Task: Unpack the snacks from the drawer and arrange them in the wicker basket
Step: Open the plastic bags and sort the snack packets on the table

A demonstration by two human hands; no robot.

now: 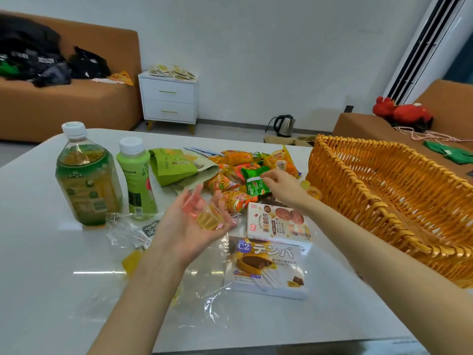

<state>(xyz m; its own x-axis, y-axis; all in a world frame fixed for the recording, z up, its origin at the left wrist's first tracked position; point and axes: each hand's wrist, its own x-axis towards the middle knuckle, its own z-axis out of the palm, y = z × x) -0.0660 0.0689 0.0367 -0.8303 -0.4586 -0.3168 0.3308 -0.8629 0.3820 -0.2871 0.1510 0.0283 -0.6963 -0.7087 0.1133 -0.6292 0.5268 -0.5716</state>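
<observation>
Just left of the wicker basket point(340, 175), the snacks point(231, 183) sit heaped on the table point(51, 290), none visibly inside yet. Left hand point(186, 229) cradles jelly cups point(207, 219) on open fingers. Right hand point(284, 188) fingers curl at a green packet point(253, 187), grip unclear.

Left hand point(202, 216) cupped palm-up; right hand point(280, 187) stretched forward, fingers curled

This is a living room in a home. An orange sofa point(64, 106) on the far left is heaped with dark clothes point(38, 60), with a small white cabinet point(169, 98) of drawers beside it. A kettle point(284, 125) sits on the floor by the far wall, a standing air conditioner point(430, 47) fills the right corner, and a red plush toy point(404, 112) lies on a second sofa point(450, 98). Snacks point(238, 175) cover the near table point(51, 278).
</observation>
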